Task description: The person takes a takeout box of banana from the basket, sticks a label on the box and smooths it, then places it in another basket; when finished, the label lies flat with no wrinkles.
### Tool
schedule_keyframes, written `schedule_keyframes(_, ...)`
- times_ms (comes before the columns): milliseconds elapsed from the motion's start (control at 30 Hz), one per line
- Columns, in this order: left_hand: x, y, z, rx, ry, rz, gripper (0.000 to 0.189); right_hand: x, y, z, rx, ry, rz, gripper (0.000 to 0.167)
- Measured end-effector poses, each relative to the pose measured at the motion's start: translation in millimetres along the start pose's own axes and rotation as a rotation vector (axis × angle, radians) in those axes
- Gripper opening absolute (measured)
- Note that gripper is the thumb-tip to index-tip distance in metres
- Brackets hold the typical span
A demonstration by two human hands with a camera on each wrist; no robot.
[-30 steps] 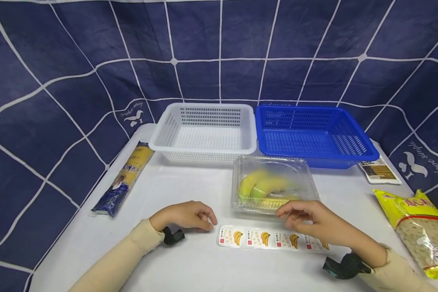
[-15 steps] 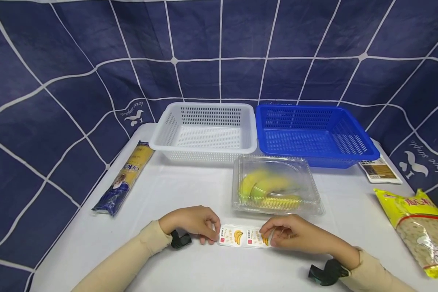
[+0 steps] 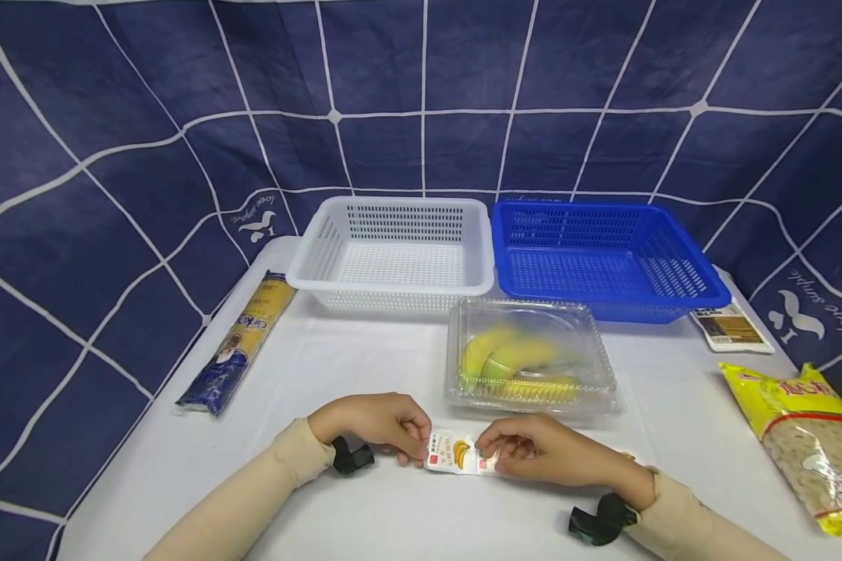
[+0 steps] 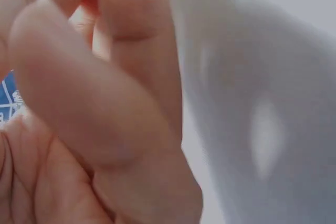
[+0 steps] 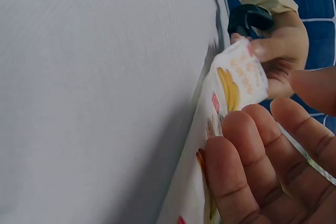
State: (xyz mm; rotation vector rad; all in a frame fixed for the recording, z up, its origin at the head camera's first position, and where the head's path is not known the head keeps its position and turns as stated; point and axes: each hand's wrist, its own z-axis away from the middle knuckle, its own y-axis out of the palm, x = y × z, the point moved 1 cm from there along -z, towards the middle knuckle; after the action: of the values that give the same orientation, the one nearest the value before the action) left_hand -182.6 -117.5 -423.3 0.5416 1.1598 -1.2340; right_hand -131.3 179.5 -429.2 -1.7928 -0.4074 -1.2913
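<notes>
A white strip of banana stickers [image 3: 461, 455] lies in front of the clear lidded box [image 3: 533, 354] with bananas in it. At the strip's left end, my left hand [image 3: 382, 425] pinches the edge between thumb and fingers; the right wrist view shows that end raised off the table. My right hand [image 3: 557, 452] hovers over the middle of the strip, loosely bent, and covers part of it. Its fingers [image 5: 244, 135] overlap the strip in the right wrist view, thumb apart from them; whether they touch it I cannot tell. The left wrist view is mostly filled by blurred fingers [image 4: 94, 87].
Behind the box stand a white basket [image 3: 393, 300] and a blue basket [image 3: 603, 308]. A pasta packet [image 3: 242, 339] lies at the left. On the right are a yellow food bag [image 3: 807, 444] and a flat white-and-brown packet [image 3: 733, 329], partly behind the blue basket.
My right hand has moved left along the strip from beside the box. My left hand has come right and taken hold of the strip's left end, which has shifted slightly right.
</notes>
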Motion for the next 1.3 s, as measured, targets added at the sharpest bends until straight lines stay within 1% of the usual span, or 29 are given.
schedule_keyframes(133, -4.8, -1.9, -2.1, 0.03, 0.045, 0.027, 0.01, -0.4, 4.7, -5.2, -0.006, -0.002, -0.014, 0.026)
schedule_keyframes(233, -8.7, -1.7, -5.3, 0.033, 0.069, 0.02, 0.011, -0.7, 8.8, -8.5, -0.004, -0.015, -0.029, 0.027)
schedule_keyframes(400, -14.2, 1.9, -11.4, 0.007, 0.098, 0.012, 0.012, 0.9, 15.1, -15.2, -0.01, -0.033, -0.063, 0.026)
schedule_keyframes(500, -17.7, 4.9, -13.6, -0.021, 0.104, 0.017, 0.011, 3.3, 18.6, -19.1, -0.027, -0.019, -0.09, 0.024)
schedule_keyframes(600, -20.8, 7.8, -15.5, -0.049, 0.111, 0.022, 0.011, 5.4, 22.1, -22.2, -0.058, -0.003, -0.093, 0.024)
schedule_keyframes(733, -22.9, 12.5, -17.8, -0.062, 0.123, 0.026, 0.012, 6.6, 27.0, -25.5, -0.088, 0.011, -0.093, 0.025)
schedule_keyframes(833, -22.0, 14.9, -17.8, -0.056, 0.126, 0.027, 0.012, 6.1, 29.7, -26.6, -0.101, 0.01, -0.096, 0.024)
schedule_keyframes(1033, -17.4, 12.7, -11.6, -0.053, 0.115, 0.015, 0.011, 7.3, 27.9, -23.4, -0.118, -0.013, -0.107, 0.011)
schedule_keyframes(1133, -14.4, 10.1, -8.3, -0.051, 0.103, 0.015, 0.01, 8.1, 24.3, -19.4, -0.129, -0.006, -0.12, 0.009)
schedule_keyframes(1300, -4.4, 6.4, -4.7, -0.026, 0.083, 0.019, 0.008, 6.8, 17.0, -11.4, -0.174, -0.012, -0.089, 0.011)
